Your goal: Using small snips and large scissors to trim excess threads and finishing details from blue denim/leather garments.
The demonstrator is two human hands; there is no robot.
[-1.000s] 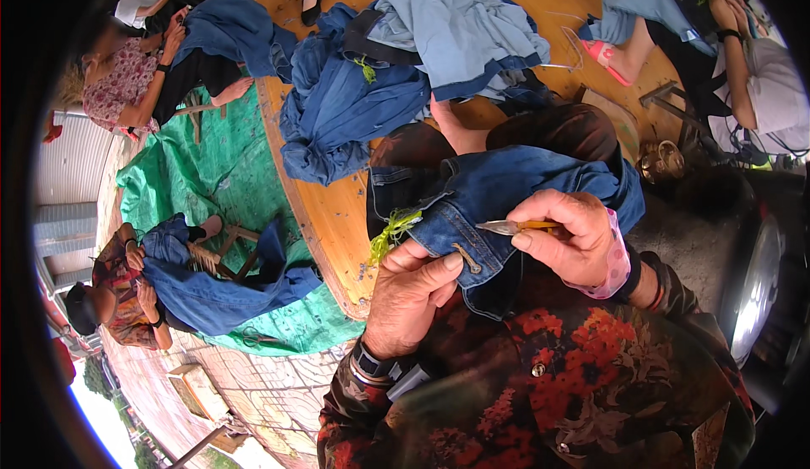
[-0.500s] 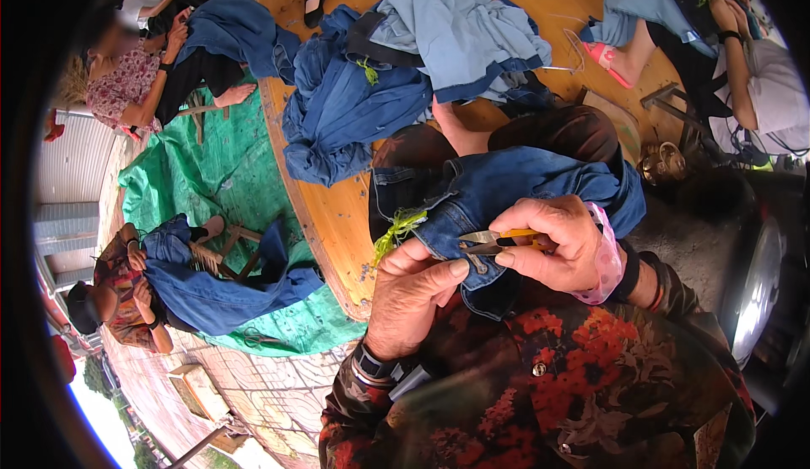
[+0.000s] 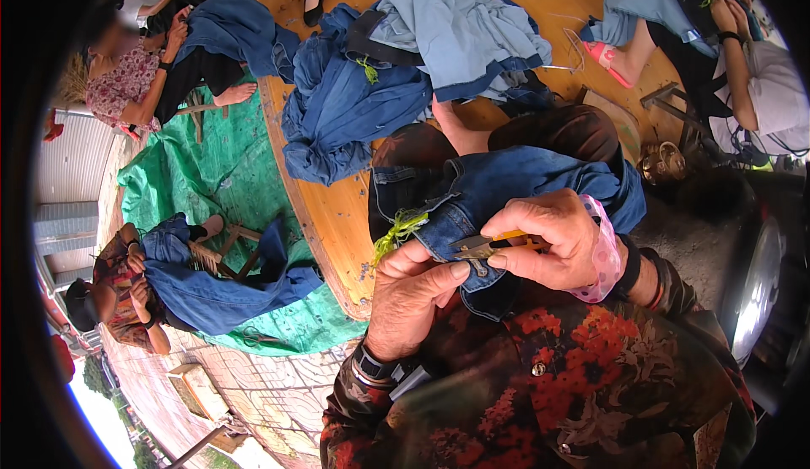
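Note:
Dark blue jeans (image 3: 540, 172) lie over my lap, their waistband (image 3: 440, 231) raised toward me. My left hand (image 3: 415, 293) pinches the waistband's edge between thumb and fingers. In my right hand (image 3: 550, 241) is a pair of yellow-handled thread snips (image 3: 510, 239). The metal blades point left and lie over the waistband, close to my left thumb and a metal button (image 3: 482, 270). Whether the blades touch the cloth is hard to tell. A tuft of yellow-green threads (image 3: 400, 233) hangs at the waistband beside my left fingers.
A heap of dark blue jeans (image 3: 350, 102) and light blue denim (image 3: 460, 35) lies ahead on the wooden platform (image 3: 316, 237). Left of it spreads a green tarp (image 3: 169, 161). Several people sit around handling denim. A metal lidded pot (image 3: 758, 292) stands at right.
My right hand has shifted slightly left with the snips, and their blade tips now sit a little lower and farther over the waistband. My left hand keeps its hold.

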